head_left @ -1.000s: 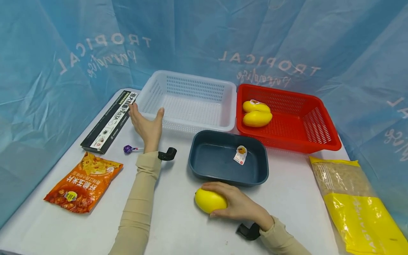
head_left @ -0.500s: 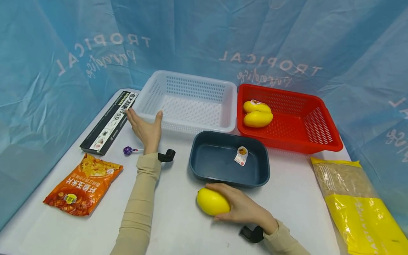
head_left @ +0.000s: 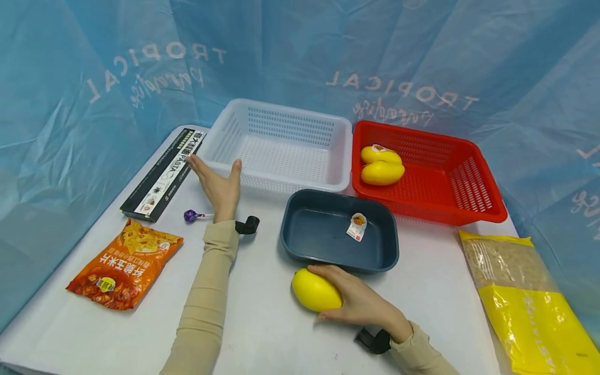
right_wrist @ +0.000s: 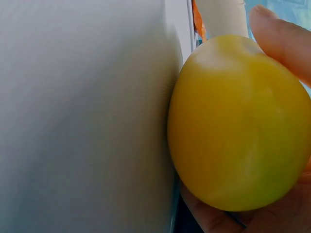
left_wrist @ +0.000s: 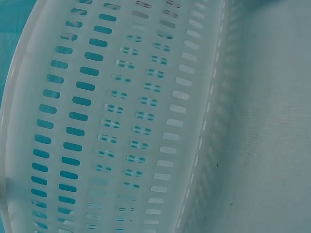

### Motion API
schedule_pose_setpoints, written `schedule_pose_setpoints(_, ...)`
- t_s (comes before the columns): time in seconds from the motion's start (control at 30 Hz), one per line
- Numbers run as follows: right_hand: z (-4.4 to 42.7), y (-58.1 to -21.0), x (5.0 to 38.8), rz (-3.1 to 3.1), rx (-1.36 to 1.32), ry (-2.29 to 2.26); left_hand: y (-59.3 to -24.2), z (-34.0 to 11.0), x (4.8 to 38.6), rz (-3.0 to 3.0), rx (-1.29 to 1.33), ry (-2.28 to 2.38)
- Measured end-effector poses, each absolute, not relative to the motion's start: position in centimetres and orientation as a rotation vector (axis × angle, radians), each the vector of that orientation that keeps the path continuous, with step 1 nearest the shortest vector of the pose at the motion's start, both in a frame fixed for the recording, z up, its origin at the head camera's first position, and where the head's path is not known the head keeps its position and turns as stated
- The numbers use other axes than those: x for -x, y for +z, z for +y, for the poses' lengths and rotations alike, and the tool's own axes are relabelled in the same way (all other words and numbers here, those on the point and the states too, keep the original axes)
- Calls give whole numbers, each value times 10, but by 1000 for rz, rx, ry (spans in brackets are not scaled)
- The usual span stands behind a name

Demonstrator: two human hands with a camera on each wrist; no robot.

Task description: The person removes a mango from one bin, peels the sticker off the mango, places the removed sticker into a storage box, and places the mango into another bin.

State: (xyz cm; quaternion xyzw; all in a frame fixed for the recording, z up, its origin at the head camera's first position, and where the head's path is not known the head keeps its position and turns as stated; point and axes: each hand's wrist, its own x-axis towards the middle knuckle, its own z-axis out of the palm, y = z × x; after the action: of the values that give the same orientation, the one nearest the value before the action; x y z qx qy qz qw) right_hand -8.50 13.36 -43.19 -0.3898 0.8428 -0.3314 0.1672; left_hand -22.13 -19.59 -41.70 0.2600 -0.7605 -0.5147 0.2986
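Observation:
In the head view my right hand [head_left: 358, 299] grips a yellow mango [head_left: 316, 290] from its right side, thumb nearest me and fingers over the far side. It is on the white table just in front of a dark blue tray [head_left: 323, 254]. Filling much of the right wrist view, the same mango [right_wrist: 238, 126] sits between thumb and fingers. My left hand [head_left: 220, 190] is held with fingers and thumb spread at the front left corner of a white basket [head_left: 344, 156]; whether it touches the rim I cannot tell. The basket's slotted wall [left_wrist: 82, 116] fills the left wrist view.
Two mangoes [head_left: 382, 173] lie in the red basket [head_left: 469, 216], back right. A small label [head_left: 357, 227] is inside the tray. Left are a pasta box [head_left: 161, 177], a lollipop [head_left: 190, 216] and an orange snack bag [head_left: 124, 265]. A yellow pasta bag [head_left: 534, 307] lies at right.
The head view has shifted slightly. My right hand and the mango in its grip have moved a little to the right. The left hand stays almost where it was, fingers still spread.

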Motion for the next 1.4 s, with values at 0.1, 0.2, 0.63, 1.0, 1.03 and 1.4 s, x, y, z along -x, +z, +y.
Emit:
schedule_pose_setpoints(0.1,133,-433,83,2403,1133,-937,-416,-194,222,-2038,-694,-1329)
schedule_pose_setpoints(0.2,132,-433,82,2403,1145,-933,-415,-190,223,-2072,-693,-1270)
schedule_pose_setpoints(0.63,127,-422,77,2283,1155,-944,-418,-184,224,-2152,-675,-1148)
schedule_pose_setpoints(1.0,123,-407,81,2222,1238,-976,-419,-182,222,-2189,-669,-1070)
schedule_pose_setpoints(1.03,122,-405,82,2216,1258,-977,-419,-183,222,-2189,-668,-1066)
schedule_pose_setpoints(1.4,124,-360,103,2269,1336,-1017,-420,-186,220,-2184,-633,-1065)
